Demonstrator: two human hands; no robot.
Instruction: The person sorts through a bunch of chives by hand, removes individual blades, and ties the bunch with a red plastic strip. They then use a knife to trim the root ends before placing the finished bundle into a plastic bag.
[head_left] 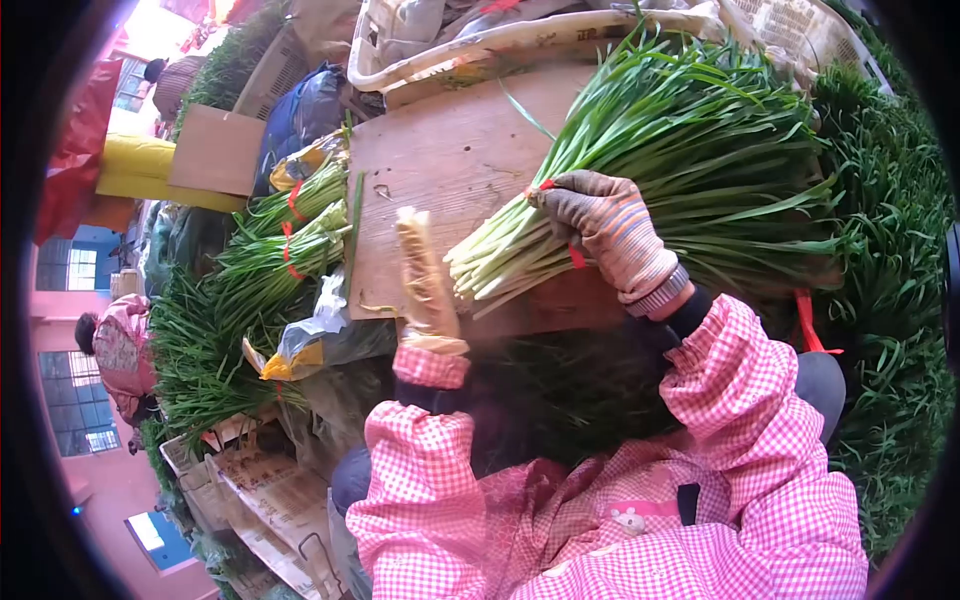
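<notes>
A large bunch of garlic chives [690, 140] lies across the wooden board [430, 150], its pale stem ends toward the left and its green leaves fanned to the upper right. My right hand [610, 225], in a striped knit glove, is closed on the bunch at the red tie [541, 187] around the stems. To the left of the cut ends is my left hand [428, 280] in a yellowish glove, slightly smeared by motion. It is held edge-on over the board with its fingers stretched out and nothing in them.
Tied chive bunches [300, 235] are stacked left of the board. Loose greens [890, 260] pile up along the right. A white plastic crate [480, 42] stands behind the board. A cardboard piece [215, 150] and another person [122, 345] are farther left.
</notes>
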